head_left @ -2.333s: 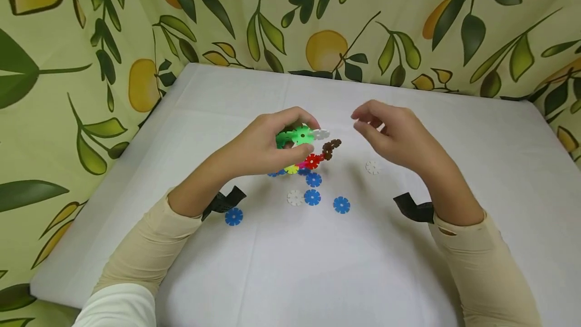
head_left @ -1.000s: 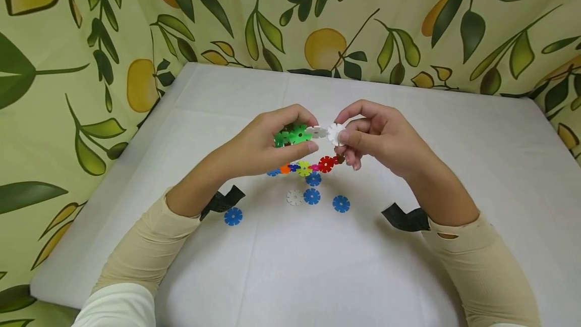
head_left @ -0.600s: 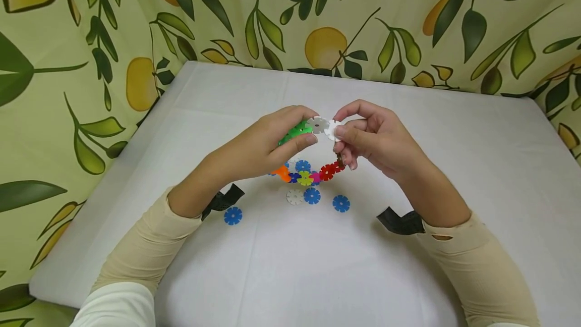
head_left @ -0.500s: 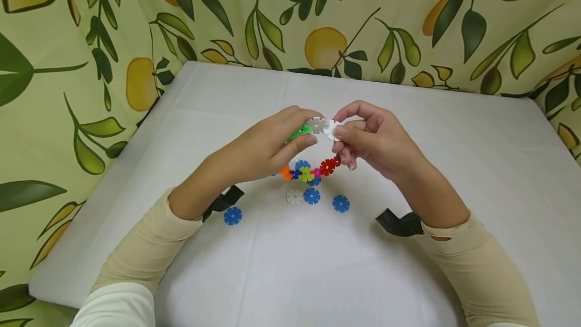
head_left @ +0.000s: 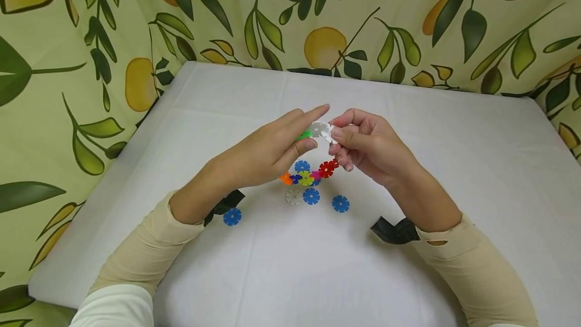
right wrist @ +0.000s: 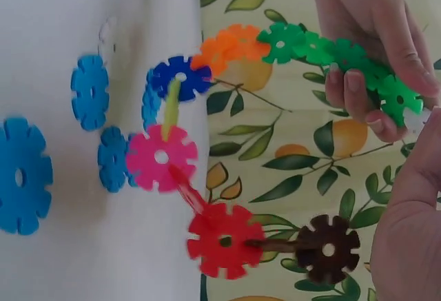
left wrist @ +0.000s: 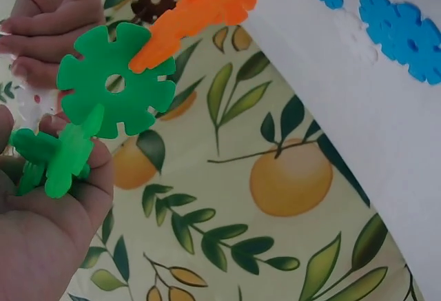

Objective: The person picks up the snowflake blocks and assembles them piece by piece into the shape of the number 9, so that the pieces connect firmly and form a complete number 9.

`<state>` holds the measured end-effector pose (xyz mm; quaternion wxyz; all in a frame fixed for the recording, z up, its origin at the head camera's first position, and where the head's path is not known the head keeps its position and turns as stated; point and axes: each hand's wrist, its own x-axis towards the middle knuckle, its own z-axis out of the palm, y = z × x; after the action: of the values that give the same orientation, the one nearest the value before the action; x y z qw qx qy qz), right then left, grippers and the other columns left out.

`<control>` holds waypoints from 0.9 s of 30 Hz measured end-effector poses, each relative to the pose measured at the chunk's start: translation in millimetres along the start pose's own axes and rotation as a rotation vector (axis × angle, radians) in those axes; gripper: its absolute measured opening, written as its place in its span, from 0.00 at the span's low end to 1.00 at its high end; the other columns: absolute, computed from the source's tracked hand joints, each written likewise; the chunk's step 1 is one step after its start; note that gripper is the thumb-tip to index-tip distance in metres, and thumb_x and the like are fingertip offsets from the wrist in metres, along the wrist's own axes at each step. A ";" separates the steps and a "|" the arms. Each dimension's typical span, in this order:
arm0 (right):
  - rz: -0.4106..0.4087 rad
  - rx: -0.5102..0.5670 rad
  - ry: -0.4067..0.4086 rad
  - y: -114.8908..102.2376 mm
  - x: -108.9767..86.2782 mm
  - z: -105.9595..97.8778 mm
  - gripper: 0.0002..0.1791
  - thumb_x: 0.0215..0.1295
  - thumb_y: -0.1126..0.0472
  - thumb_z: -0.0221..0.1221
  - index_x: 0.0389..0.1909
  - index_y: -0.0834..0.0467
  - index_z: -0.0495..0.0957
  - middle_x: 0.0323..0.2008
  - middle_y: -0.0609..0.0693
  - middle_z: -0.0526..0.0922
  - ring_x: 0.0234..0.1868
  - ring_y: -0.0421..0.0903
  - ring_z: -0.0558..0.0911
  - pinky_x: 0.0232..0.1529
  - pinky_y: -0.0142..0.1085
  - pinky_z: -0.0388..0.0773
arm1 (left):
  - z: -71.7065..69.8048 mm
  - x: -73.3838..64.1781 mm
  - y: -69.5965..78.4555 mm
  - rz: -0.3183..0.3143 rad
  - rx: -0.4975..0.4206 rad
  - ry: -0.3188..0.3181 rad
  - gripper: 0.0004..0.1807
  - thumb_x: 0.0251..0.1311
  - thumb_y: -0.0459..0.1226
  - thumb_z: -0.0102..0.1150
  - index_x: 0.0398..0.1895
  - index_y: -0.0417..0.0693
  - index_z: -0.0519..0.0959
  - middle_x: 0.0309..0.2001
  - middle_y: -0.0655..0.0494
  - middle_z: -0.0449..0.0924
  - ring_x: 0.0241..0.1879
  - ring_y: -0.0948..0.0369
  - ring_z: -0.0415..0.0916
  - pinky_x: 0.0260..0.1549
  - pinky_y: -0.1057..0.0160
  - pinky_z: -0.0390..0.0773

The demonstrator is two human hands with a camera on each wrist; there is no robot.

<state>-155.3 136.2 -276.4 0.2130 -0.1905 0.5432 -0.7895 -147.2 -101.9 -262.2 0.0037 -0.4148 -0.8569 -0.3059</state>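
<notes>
Right wrist view: green discs [right wrist: 349,53], mostly hidden in head view.

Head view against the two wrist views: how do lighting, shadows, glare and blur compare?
Head view: fairly even light, soft shadows on the white cloth-covered table, no strong glare; left wrist view: dimmer, with a white notched plastic disc nearly fading into the table; right wrist view: soft overall, the red notched plastic disc readable, the yellow notched plastic disc, edge-on, blurred.

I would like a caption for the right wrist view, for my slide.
The left hand holds a chain of notched plastic discs running green, orange, blue, yellow, pink, red and brown.
</notes>
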 end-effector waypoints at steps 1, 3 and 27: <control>0.008 0.008 0.002 -0.1 -0.3 0.5 0.08 0.69 0.68 0.61 0.43 0.67 0.73 0.25 0.55 0.85 0.19 0.43 0.82 0.22 0.29 0.79 | 0.3 0.0 0.1 0.003 -0.003 0.000 0.34 0.77 0.43 0.49 0.80 0.45 0.52 0.51 0.53 0.72 0.42 0.63 0.69 0.42 0.67 0.74; 0.006 0.007 0.001 -0.7 -0.7 1.8 0.06 0.70 0.69 0.60 0.43 0.67 0.73 0.25 0.55 0.85 0.20 0.43 0.82 0.22 0.29 0.79 | 0.0 -0.1 0.1 0.015 -0.014 0.006 0.33 0.77 0.43 0.48 0.79 0.45 0.52 0.51 0.53 0.72 0.41 0.63 0.69 0.42 0.67 0.75; -0.081 -1.128 -0.053 -8.9 -1.6 -13.6 0.03 0.68 0.67 0.62 0.41 0.60 0.83 0.30 0.50 0.81 0.27 0.45 0.76 0.28 0.34 0.76 | -29.3 -8.1 -8.2 -0.075 -0.195 0.335 0.18 0.64 0.40 0.67 0.55 0.44 0.82 0.51 0.57 0.80 0.47 0.60 0.74 0.39 0.61 0.80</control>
<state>-162.4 150.5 -272.8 0.0613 -0.3151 0.8677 -0.3796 -155.0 -126.9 -244.8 0.0945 -0.3243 -0.8256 -0.4519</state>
